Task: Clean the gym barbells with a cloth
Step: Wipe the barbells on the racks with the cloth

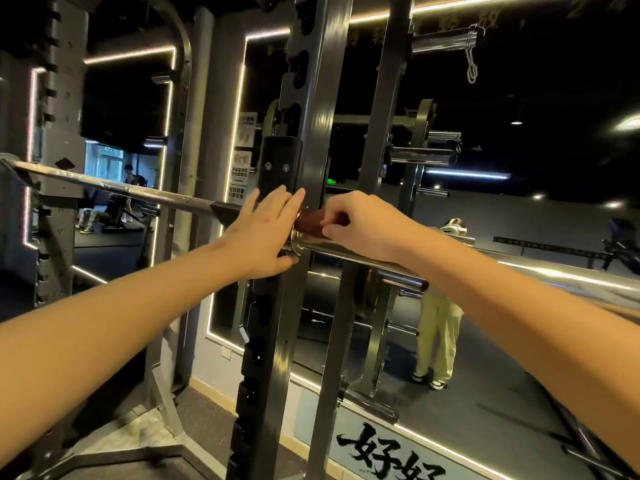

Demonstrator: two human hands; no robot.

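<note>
Left arm and right arm are both bare and stretched way out front, angling in so the hands nearly meet. Left hand is flat-ish, fingers straight and together pointing up and away, thumb splayed low, holding nothing. Right hand is knuckles-up, fingers curled in, pinching a dark reddish cloth between thumb and fingertips.

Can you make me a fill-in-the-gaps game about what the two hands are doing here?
1. The right hand pinches a reddish-brown ____.
2. The left hand has its fingers ____, not curled.
3. The cloth lies on the shiny ____ resting in the rack.
Missing words: cloth, straight, barbell.
</note>
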